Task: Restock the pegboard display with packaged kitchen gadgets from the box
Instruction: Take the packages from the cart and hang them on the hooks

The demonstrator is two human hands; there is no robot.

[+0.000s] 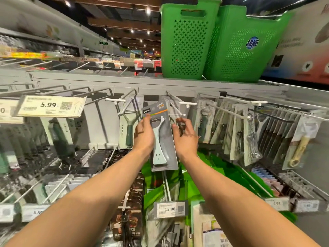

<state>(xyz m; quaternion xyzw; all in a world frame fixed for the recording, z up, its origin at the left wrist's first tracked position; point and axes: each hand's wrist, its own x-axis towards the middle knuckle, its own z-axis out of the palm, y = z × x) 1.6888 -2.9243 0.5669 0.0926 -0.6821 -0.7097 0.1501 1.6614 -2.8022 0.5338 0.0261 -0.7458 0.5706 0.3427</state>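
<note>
A grey card pack with a pale peeler (161,138) is held up in front of the top row of the pegboard display. My left hand (143,133) grips its left edge, thumb on the front of the card. My right hand (185,135) is at its right edge with the thumb against the card and the fingers loosely curled just below a white-tipped peg hook (177,109). Left of the pack, a green-handled peeler pack (128,129) hangs on its own hook. The box is not in view.
Two green perforated baskets (210,41) stand on the top shelf (142,82). Packs of openers and tools (249,132) hang in a dense row to the right. Bare hooks and a 5.99 price tag (49,106) are to the left. Lower hooks hold dark packs and a 15.90 tag (170,209).
</note>
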